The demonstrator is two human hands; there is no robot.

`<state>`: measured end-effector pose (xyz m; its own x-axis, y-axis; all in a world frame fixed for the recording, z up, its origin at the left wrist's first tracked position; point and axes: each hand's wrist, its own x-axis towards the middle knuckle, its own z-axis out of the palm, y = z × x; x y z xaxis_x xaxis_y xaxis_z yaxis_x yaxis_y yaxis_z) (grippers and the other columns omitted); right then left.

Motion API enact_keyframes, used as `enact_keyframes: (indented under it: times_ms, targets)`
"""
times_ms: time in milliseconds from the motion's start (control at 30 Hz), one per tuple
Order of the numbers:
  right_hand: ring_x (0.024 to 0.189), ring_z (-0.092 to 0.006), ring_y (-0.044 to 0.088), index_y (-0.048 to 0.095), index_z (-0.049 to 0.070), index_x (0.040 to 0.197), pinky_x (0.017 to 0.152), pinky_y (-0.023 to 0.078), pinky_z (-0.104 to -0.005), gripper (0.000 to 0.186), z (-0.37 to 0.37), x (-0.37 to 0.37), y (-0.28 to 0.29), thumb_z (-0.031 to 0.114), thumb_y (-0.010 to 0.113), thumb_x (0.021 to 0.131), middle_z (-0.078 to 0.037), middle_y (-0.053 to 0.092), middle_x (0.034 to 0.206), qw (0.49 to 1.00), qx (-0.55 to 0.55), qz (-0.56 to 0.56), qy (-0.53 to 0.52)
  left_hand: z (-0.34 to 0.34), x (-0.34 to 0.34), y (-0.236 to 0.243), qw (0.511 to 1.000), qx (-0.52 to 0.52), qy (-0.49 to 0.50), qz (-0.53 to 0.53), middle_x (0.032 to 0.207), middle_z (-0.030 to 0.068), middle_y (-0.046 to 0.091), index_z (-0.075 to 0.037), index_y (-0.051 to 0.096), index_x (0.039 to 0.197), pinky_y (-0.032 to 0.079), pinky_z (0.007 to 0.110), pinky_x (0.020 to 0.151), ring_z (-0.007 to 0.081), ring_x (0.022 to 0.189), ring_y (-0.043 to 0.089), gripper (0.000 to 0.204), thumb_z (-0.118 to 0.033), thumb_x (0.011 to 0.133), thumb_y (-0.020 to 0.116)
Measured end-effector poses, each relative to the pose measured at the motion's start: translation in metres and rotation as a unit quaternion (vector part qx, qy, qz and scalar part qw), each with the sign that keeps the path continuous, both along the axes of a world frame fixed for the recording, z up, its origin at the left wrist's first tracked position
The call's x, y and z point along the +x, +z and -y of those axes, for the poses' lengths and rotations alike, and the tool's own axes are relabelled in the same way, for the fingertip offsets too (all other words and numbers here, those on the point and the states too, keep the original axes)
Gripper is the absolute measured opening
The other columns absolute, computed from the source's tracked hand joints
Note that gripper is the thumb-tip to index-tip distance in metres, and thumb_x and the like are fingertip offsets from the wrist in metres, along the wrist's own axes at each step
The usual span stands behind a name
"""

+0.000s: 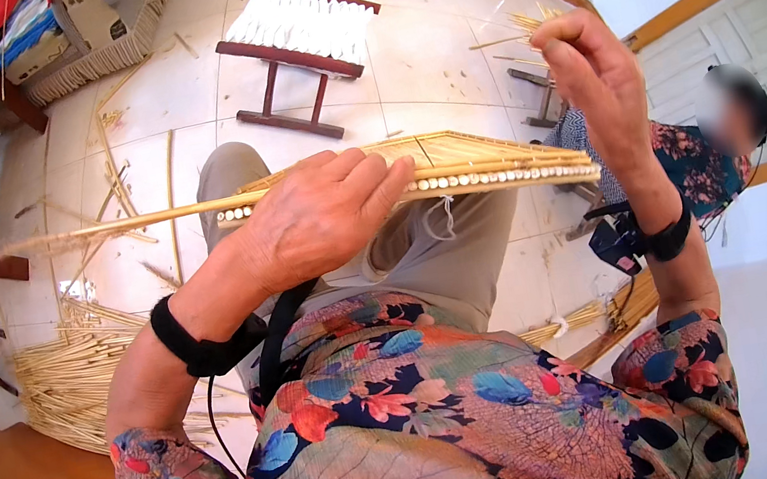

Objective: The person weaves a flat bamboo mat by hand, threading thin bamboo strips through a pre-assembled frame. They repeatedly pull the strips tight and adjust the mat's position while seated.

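Across my lap lies a flat panel of straw-coloured stalks (494, 170), its round cut ends lined up along the near edge. My left hand (328, 210) is closed over the panel's upper edge, fingers wrapped over it. Under that same hand runs one long stalk (127, 222), sticking out to the left with a blurred, feathery tip. A short white string (447, 219) dangles from the middle of the near edge. Raised off to the right, my right hand (590, 68) is closed in a pinch; whatever sits between its fingertips is too small to make out.
A pile of cut stalks (83, 381) covers the floor at left, with loose stalks (173, 193) beyond. A wooden stool with white webbing (303, 30) stands ahead. Another person (703, 150) sits at right, near a bunch of stalks (530, 24). A sofa (105, 27) is at far left.
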<state>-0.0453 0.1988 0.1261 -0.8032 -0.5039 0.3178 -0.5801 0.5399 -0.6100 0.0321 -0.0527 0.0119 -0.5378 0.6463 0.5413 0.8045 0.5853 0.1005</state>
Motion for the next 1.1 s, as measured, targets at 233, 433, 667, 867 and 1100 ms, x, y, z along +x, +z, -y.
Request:
enact_keyframes:
  times_ms: [233, 433, 667, 867, 1100]
  targets:
    - [0.079, -0.0327, 0.061, 0.057, 0.005, 0.091, 0.067, 0.051, -0.0386, 0.014, 0.010, 0.023, -0.053, 0.018, 0.064, 0.090, -0.012, 0.056, 0.089, 0.969, 0.202, 0.007, 0.141, -0.006, -0.002, -0.006, 0.999, 0.014, -0.032, -0.036, 0.090, 0.0105, 0.057, 0.008, 0.058, 0.117, 0.049, 0.034, 0.069, 0.0230, 0.080, 0.059, 0.043, -0.006, 0.076, 0.061]
    - [0.075, -0.0346, 0.057, 0.054, 0.004, 0.090, 0.064, 0.050, -0.0415, 0.012, 0.024, 0.022, -0.058, 0.014, 0.061, 0.089, -0.014, 0.052, 0.087, 0.954, 0.245, -0.045, 0.170, -0.003, 0.002, -0.011, 1.000, -0.016, -0.009, -0.009, 0.088, 0.0091, 0.055, 0.007, 0.058, 0.115, 0.048, 0.034, 0.067, 0.0223, 0.079, 0.058, 0.041, -0.009, 0.078, 0.060]
    - [0.074, -0.0341, 0.058, 0.056, 0.003, 0.085, 0.063, 0.048, -0.0397, 0.010, 0.063, -0.009, -0.037, 0.012, 0.061, 0.088, -0.014, 0.056, 0.082, 0.972, 0.136, -0.103, 0.161, -0.003, -0.010, -0.014, 0.999, -0.011, -0.043, -0.001, 0.087, 0.0086, 0.056, 0.006, 0.058, 0.115, 0.048, 0.033, 0.067, 0.0220, 0.081, 0.059, 0.041, -0.010, 0.078, 0.058]
    - [0.056, -0.0134, 0.054, 0.054, 0.004, 0.096, 0.056, 0.051, -0.0240, 0.022, 0.094, -0.030, 0.019, 0.023, 0.047, 0.104, -0.003, 0.059, 0.081, 0.944, -0.222, 0.243, 0.011, 0.001, -0.010, -0.025, 0.998, 0.031, -0.039, -0.025, 0.084, 0.0065, 0.057, 0.005, 0.059, 0.111, 0.048, 0.032, 0.068, 0.0214, 0.079, 0.059, 0.036, -0.010, 0.078, 0.057]
    - [0.047, -0.0033, 0.043, 0.056, 0.004, 0.095, 0.038, 0.038, -0.0189, 0.020, 0.095, -0.066, 0.077, 0.022, 0.051, 0.102, 0.003, 0.054, 0.066, 0.982, -0.052, 0.129, 0.130, 0.020, -0.025, 0.006, 0.998, -0.015, -0.031, -0.057, 0.094, 0.0083, 0.056, 0.004, 0.055, 0.121, 0.050, 0.034, 0.071, 0.0228, 0.083, 0.058, 0.044, -0.010, 0.080, 0.058]
